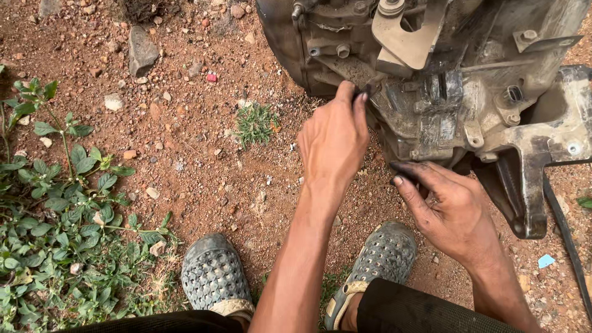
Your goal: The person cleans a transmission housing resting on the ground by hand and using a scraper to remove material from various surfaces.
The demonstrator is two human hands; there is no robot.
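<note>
I am crouched over bare red dirt, looking down at my own two hands working on a large, grimy metal engine casing (444, 92) that sits on the ground at the upper right. My left hand (333, 139) reaches up to the casing's lower left edge; its fingers (353, 102) are pinched closed on a small dark part (364, 94) right against the metal, though I cannot tell exactly what that part is. My right hand (453, 206), smeared black with grease, rests below the casing's underside, fingers (416, 176) loosely curled and half open, touching the dirty metal but holding nothing that I can see.

The casing is crowded: bolts, a pale bent bracket (407, 37) at the top, and a flat mounting lug (555, 132) jutting out to the right, all overhanging the spot where my right hand sits. A black strap or belt (564, 228) trails down the ground at the far right.

Just below my hands are my two feet in grey perforated shoes (213, 271), toes pointing toward the casing. To the left, a patch of low green weeds (61, 203) spreads over the dirt, with a small tuft of grass (256, 123) near the casing. Scattered stones lie about, including one larger grey rock (142, 49) at the top left, well apart from my hands.
</note>
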